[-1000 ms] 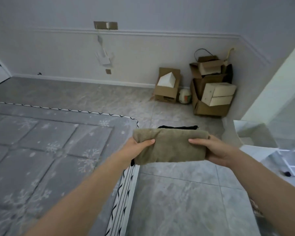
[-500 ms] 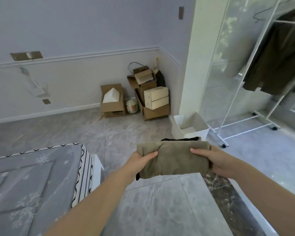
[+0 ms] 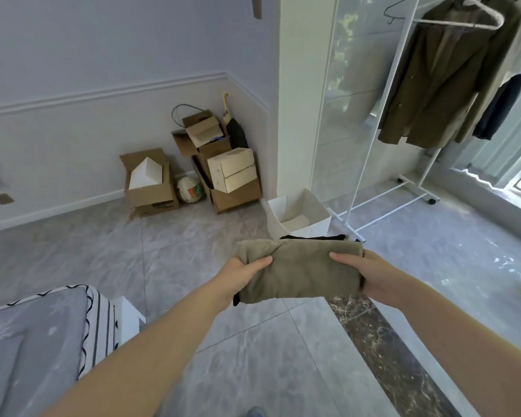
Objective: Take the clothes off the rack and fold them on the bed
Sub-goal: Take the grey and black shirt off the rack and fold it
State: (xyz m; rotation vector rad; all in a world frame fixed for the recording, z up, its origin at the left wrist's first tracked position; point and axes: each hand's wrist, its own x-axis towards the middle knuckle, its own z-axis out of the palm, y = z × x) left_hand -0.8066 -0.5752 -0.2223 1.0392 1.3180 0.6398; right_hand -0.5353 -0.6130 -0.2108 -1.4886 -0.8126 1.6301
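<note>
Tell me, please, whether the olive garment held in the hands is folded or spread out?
Folded: the olive garment forms a compact bundle, gripped at its ends by the left hand and right hand.

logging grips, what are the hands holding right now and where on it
Both hold one folded olive-tan garment: left hand grips its left end, right hand its right end, thumbs on top.

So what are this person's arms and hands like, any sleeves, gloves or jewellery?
Both forearms are bare as far as the picture shows, with no sleeves in view. The left hand and right hand wear no gloves, and no rings, watch or bracelets are visible.
</note>
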